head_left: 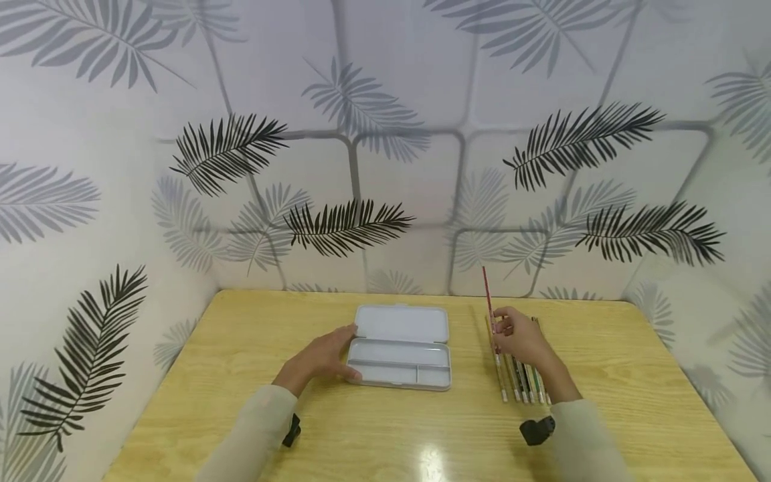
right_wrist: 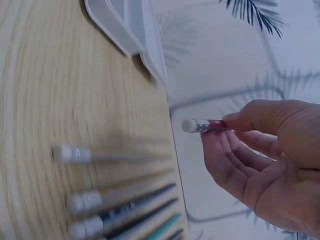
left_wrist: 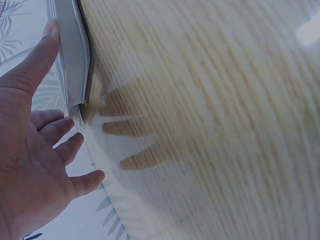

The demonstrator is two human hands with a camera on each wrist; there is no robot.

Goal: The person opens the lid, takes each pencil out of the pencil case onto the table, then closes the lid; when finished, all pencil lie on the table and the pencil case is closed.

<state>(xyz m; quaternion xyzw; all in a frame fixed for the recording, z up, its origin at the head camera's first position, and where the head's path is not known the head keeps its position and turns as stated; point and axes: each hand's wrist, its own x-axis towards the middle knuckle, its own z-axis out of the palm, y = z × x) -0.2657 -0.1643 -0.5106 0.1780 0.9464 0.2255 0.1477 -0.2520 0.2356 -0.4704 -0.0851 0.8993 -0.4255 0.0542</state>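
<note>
A white pencil case (head_left: 400, 325) lies unfolded on the table, its lid toward the wall and its divided tray nearer me. My left hand (head_left: 319, 358) is at the case's left side, with the thumb against the tray's near left corner; the other fingers are spread and fairly straight in the left wrist view. In my right hand (head_left: 523, 341), thumb and fingers pinch a red pencil (right_wrist: 215, 125) with a white eraser end. It stands raised and tilted over a row of pencils (head_left: 530, 385), which lie side by side with white eraser ends toward me.
The wooden table (head_left: 385, 428) meets a leaf-patterned backdrop (head_left: 409, 261) along its far edge, with more of it at both sides. Bare tabletop lies between the case and the pencil row. A black wrist device (head_left: 537, 430) sits by the right sleeve.
</note>
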